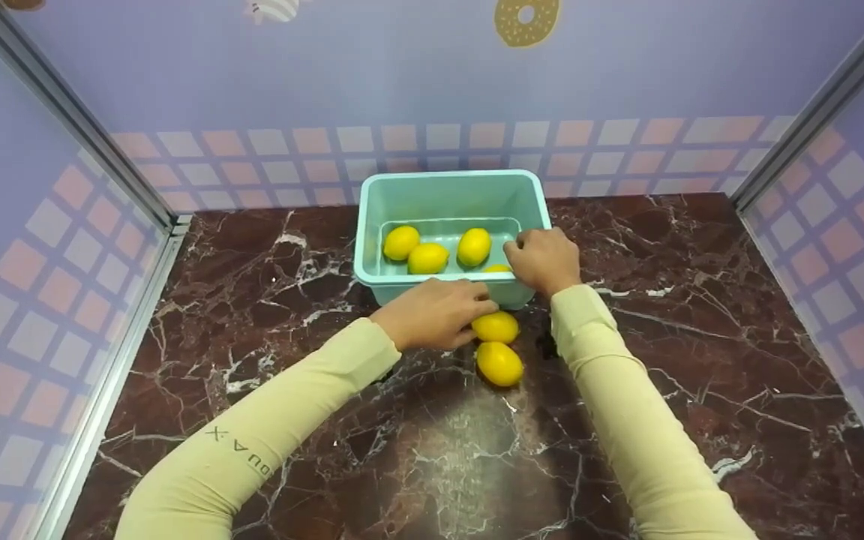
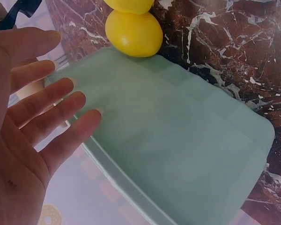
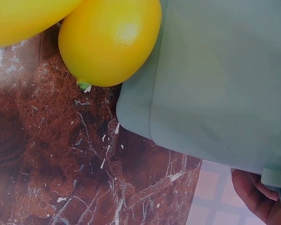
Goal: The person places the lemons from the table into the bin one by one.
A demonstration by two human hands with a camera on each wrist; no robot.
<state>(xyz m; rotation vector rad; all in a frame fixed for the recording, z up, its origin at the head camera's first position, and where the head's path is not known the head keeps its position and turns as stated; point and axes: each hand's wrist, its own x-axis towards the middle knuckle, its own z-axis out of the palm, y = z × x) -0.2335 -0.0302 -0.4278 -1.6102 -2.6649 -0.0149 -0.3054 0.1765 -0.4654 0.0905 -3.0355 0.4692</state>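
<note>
My right hand (image 1: 547, 259) holds the front right corner of a pale green plastic bin (image 1: 451, 177), its fingers curled over the rim. In the right wrist view those fingers (image 3: 253, 192) show beside the rim. Several yellow lemons (image 1: 427, 259) lie inside the bin, one partly hidden behind the front rim. With its fingers spread and relaxed, my left hand (image 1: 439, 311) is at the bin's front wall. Just beyond its fingertips, one lemon (image 1: 496, 328) sits against the base of that wall. A second lemon (image 1: 500, 364) touches it on the near side.
The bin stands on a dark red marbled tabletop (image 1: 312, 450), close to the back wall (image 1: 432, 75). Side walls with printed squares (image 1: 27, 322) enclose the table at left and right.
</note>
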